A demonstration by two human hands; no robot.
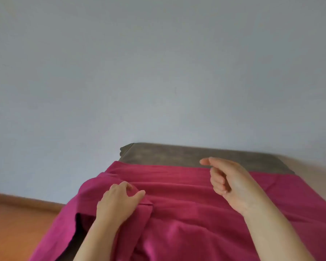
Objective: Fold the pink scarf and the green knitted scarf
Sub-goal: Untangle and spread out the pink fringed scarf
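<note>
The pink scarf [186, 210] lies spread over most of the tabletop [186, 154]; its far edge runs straight across, leaving a bare grey-brown strip of wood toward 12 o'clock; at 9 o'clock the cloth spills over the table's left edge and hangs toward the floor [13, 223]; at 3 o'clock it runs out of view. The left hand [119, 201] rests on a raised fold near the left edge, fingers and thumb curled, pinching the cloth; the right hand [228, 183] hovers above the scarf, fingers loosely curled, holding nothing. Beyond stands a plain pale grey wall [158, 72]; orange-brown flooring with a skirting board shows at 8 o'clock.
</note>
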